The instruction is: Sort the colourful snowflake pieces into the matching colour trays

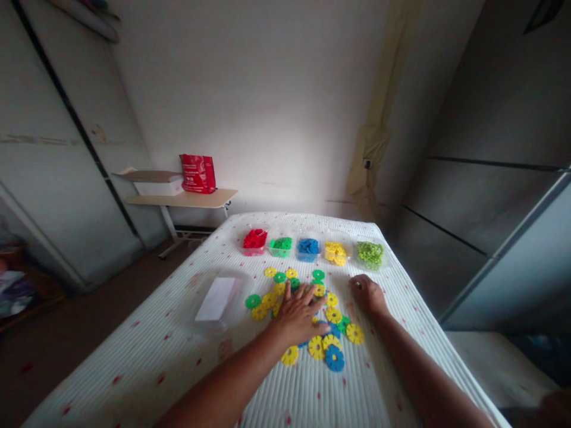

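Note:
My left hand (301, 312) lies palm down with fingers spread over a loose scatter of flower-shaped plastic interlocking discs. Around and under it are yellow discs (355, 333), green discs (253, 302) and blue discs (334, 358), some overlapping. To the right of the pile, my right hand (369, 295) rests on the cloth, its fingers curled in and no disc showing in them. Its palm is hidden. Beyond both hands stand clear tubs of sorted pieces: red pieces (255, 239), green pieces (281, 245), blue pieces (308, 248), yellow pieces (335, 252) and light green pieces (370, 254).
A clear plastic box (217, 327) with a white rectangle on it sits left of the pile. Everything rests on a ribbed white cloth (169, 362) with red specks. Behind at left, a small table (196, 199) holds a red bag (198, 174) and a white box (158, 188).

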A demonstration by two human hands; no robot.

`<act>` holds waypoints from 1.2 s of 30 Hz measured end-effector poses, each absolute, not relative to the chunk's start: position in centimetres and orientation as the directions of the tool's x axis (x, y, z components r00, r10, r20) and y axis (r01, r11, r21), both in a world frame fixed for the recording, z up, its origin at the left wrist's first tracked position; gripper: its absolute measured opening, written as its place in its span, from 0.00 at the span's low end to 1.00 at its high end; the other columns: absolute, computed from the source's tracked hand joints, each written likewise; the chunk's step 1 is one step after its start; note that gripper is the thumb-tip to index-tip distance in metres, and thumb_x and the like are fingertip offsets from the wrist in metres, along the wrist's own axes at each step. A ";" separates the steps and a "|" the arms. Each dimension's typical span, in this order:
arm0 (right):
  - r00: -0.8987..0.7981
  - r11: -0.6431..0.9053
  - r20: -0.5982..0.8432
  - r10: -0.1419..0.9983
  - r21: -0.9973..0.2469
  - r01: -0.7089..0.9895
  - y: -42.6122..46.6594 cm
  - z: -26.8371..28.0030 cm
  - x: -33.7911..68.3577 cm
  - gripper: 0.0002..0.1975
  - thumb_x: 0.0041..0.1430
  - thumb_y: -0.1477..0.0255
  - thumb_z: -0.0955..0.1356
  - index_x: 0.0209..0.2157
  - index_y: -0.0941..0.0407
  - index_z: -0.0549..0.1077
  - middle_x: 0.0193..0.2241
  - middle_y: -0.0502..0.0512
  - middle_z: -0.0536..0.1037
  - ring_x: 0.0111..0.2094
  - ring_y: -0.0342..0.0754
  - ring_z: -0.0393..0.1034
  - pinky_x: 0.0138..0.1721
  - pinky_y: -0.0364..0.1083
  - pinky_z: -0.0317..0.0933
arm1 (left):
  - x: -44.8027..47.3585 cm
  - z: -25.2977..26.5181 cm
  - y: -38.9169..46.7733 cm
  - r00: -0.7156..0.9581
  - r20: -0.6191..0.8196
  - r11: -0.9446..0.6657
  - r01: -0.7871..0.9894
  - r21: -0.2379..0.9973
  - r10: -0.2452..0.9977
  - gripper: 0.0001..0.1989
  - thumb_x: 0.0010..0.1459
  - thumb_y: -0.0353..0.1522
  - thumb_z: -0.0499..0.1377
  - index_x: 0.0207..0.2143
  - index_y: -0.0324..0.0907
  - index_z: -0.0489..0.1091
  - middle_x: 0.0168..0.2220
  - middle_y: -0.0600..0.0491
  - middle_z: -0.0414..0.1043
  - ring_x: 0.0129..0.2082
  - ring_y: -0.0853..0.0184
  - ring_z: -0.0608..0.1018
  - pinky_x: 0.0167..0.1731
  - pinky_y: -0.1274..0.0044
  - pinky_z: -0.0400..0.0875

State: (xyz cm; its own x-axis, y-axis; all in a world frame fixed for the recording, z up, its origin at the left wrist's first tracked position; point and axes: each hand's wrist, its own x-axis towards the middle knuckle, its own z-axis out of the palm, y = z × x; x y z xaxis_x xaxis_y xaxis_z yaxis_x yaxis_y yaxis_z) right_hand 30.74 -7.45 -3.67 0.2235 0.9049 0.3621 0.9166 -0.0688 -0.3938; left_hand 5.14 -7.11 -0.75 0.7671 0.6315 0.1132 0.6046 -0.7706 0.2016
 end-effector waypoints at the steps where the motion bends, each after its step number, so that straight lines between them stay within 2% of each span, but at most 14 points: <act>1: 0.222 -0.069 0.361 0.906 -0.391 0.918 -7.4 -3.7 30.8 0.11 0.55 0.74 0.61 0.32 0.56 0.74 0.36 0.55 0.76 0.35 0.45 0.71 0.36 0.40 0.60 | 4.8 -0.8 -6.9 0.746 0.104 -0.748 0.633 0.200 0.658 0.33 0.54 0.56 0.46 0.60 0.56 0.53 0.65 0.52 0.47 0.63 0.50 0.50 0.57 0.46 0.30; 5: 0.198 -0.040 0.375 0.906 -0.390 0.920 -7.4 -3.9 30.9 0.11 0.56 0.73 0.60 0.32 0.57 0.74 0.36 0.56 0.76 0.35 0.45 0.71 0.36 0.41 0.60 | 2.7 -0.4 -7.2 0.735 -0.003 -0.716 0.661 0.226 0.678 0.34 0.54 0.55 0.47 0.61 0.56 0.52 0.65 0.50 0.44 0.64 0.49 0.48 0.56 0.47 0.37; 9: 0.198 -0.036 0.387 0.901 -0.387 0.921 -7.3 -4.2 30.8 0.12 0.57 0.72 0.60 0.32 0.57 0.74 0.36 0.56 0.75 0.34 0.45 0.71 0.35 0.40 0.59 | 1.1 0.2 -8.4 0.792 -0.079 -0.754 0.602 0.262 0.605 0.36 0.53 0.56 0.48 0.62 0.56 0.49 0.66 0.51 0.40 0.64 0.47 0.44 0.56 0.46 0.40; 12: 0.232 -0.071 0.386 0.893 -0.388 0.919 -7.3 -4.1 30.5 0.12 0.57 0.72 0.60 0.32 0.56 0.75 0.35 0.55 0.76 0.33 0.45 0.71 0.33 0.40 0.59 | 1.0 -0.1 -8.6 0.805 -0.055 -0.768 0.581 0.268 0.590 0.36 0.52 0.58 0.47 0.61 0.58 0.49 0.66 0.52 0.41 0.64 0.47 0.44 0.55 0.44 0.38; 18: 0.231 -0.081 0.387 0.893 -0.366 0.927 -7.3 -4.1 30.4 0.12 0.57 0.73 0.60 0.32 0.56 0.75 0.37 0.55 0.75 0.34 0.44 0.71 0.33 0.40 0.58 | 2.6 -0.9 -8.0 0.742 0.072 -0.730 0.631 0.263 0.667 0.33 0.53 0.58 0.45 0.59 0.59 0.54 0.64 0.53 0.48 0.63 0.48 0.49 0.56 0.44 0.33; 20: 0.225 -0.076 0.388 0.894 -0.363 0.929 -7.3 -4.2 30.5 0.12 0.57 0.73 0.60 0.32 0.56 0.75 0.36 0.55 0.75 0.34 0.44 0.70 0.33 0.39 0.58 | 3.1 -0.6 -8.3 0.748 0.098 -0.739 0.612 0.280 0.657 0.33 0.54 0.57 0.45 0.59 0.59 0.54 0.64 0.54 0.49 0.63 0.48 0.49 0.56 0.45 0.31; 27: 0.235 -0.072 0.381 0.894 -0.396 0.916 -7.1 -4.2 30.6 0.12 0.57 0.72 0.60 0.32 0.57 0.74 0.36 0.55 0.75 0.34 0.44 0.70 0.34 0.40 0.58 | 3.6 1.3 -11.6 0.935 0.092 -0.892 0.292 0.346 0.342 0.31 0.58 0.54 0.42 0.62 0.59 0.46 0.66 0.56 0.44 0.65 0.53 0.45 0.59 0.49 0.35; 30: 0.231 -0.075 0.369 0.900 -0.392 0.917 -7.2 -3.9 30.5 0.11 0.57 0.72 0.60 0.32 0.56 0.74 0.36 0.54 0.75 0.34 0.44 0.70 0.34 0.40 0.58 | 4.4 1.0 -12.1 0.958 0.063 -0.908 0.243 0.340 0.280 0.31 0.57 0.55 0.42 0.61 0.60 0.47 0.66 0.56 0.43 0.65 0.53 0.46 0.58 0.49 0.35; 36: 0.234 -0.087 0.344 0.909 -0.392 0.916 -7.3 -3.7 30.4 0.12 0.58 0.71 0.60 0.32 0.56 0.74 0.35 0.54 0.74 0.34 0.44 0.69 0.33 0.40 0.58 | 5.8 -0.1 -9.6 0.899 0.037 -0.861 0.404 0.310 0.436 0.33 0.53 0.58 0.45 0.60 0.61 0.50 0.66 0.54 0.42 0.64 0.50 0.46 0.56 0.45 0.33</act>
State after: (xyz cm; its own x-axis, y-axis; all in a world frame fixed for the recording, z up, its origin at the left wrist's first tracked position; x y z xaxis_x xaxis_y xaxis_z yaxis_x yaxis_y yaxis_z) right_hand 30.35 -7.34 -3.69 0.2338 0.9094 0.3441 0.9160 -0.0874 -0.3915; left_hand 5.84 -9.56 -0.12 0.8994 0.4355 0.0374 0.4040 -0.8608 0.3096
